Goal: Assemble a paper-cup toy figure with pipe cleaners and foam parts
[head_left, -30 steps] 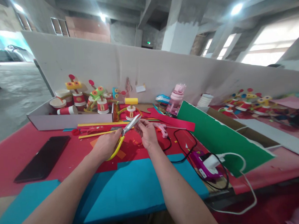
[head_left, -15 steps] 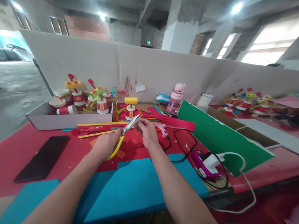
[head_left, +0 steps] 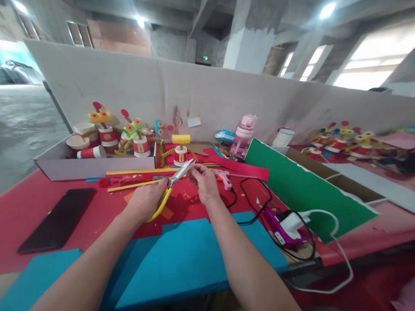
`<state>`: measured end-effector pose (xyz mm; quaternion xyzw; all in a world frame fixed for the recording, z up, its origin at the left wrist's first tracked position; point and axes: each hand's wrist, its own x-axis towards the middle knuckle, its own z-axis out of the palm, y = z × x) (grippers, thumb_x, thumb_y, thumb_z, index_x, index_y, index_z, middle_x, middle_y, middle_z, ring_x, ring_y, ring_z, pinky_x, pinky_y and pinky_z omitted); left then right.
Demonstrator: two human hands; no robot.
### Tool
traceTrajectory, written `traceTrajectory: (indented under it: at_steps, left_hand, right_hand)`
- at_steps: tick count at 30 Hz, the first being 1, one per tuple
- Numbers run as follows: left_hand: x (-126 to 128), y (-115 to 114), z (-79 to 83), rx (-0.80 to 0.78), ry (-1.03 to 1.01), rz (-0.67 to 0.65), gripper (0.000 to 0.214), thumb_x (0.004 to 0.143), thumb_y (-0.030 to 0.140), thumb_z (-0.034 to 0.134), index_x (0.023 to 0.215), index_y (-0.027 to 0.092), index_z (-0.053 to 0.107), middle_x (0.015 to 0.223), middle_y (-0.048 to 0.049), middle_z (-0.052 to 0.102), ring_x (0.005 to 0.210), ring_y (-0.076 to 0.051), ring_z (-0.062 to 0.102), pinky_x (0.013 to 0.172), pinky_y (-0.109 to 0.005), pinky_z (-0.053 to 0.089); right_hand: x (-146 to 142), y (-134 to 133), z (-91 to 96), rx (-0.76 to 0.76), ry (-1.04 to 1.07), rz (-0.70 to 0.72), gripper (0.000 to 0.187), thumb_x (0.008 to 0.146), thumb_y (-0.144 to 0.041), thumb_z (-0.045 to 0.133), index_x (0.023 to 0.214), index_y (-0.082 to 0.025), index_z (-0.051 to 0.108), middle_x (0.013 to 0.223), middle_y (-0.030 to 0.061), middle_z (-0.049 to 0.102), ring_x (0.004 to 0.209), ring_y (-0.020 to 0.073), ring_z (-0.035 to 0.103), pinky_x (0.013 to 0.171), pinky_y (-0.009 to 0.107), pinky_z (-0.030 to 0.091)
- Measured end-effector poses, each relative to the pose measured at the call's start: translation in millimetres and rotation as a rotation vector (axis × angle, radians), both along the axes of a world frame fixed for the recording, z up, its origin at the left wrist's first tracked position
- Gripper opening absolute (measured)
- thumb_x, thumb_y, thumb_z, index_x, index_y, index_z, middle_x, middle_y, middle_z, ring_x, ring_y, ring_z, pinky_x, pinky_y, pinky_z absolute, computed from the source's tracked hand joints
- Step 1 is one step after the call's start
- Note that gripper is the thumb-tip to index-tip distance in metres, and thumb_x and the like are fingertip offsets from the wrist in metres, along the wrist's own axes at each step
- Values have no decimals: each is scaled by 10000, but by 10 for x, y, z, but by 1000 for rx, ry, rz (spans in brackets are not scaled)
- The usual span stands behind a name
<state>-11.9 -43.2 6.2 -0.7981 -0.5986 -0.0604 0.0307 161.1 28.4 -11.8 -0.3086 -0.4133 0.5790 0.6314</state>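
Observation:
My left hand (head_left: 147,199) is closed around the yellow handles of a pair of scissors (head_left: 180,173), whose blades point up and to the right. Close to the blade tips, my right hand (head_left: 206,184) is pinched shut; whatever sits between its fingertips is too small to make out. Just beyond the blades stands a red and white paper-cup figure (head_left: 180,155) with springy folded-paper arms and a yellow paper roll (head_left: 180,139) on top. A pink glue gun (head_left: 224,179) lies right of my right hand. Yellow paper strips (head_left: 133,172) and orange scraps lie around the scissors.
At the back left, a box (head_left: 100,166) holds several cup figures and cups. A black phone (head_left: 59,219) lies left. On the right are a green board (head_left: 303,187), a purple power strip (head_left: 279,235) with looping cables, and a pink bottle (head_left: 244,136). Blue cloth (head_left: 171,264) covers the front edge.
Both hands and the scissors hold almost the same pose. The view has shifted very slightly, and a dark shape has come in at the far right edge.

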Motion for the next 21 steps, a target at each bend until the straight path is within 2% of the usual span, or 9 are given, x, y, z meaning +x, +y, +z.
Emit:
traceTrajectory:
  at_steps: [12,21]
  left_hand:
    - [-25,18,-21,-7,23,-6,345,915,240,329,1233,156,431,894,-132,694,803,-289,682,630,-315,460]
    - [-22,3,10,-33,7,1,353,923,251,334,1246,165,446,975,-152,696,849,-289,683,666,-322,471]
  right_hand:
    - [57,29,-18,8,-87,7,239,589,-336,787,740,-191,672,655,-34,651,614,95,592,591,207,466]
    - [98,62,-49,31,-138,11,235,597,-340,774,751,-192,673,654,-34,653,617,97,591,596,206,459]
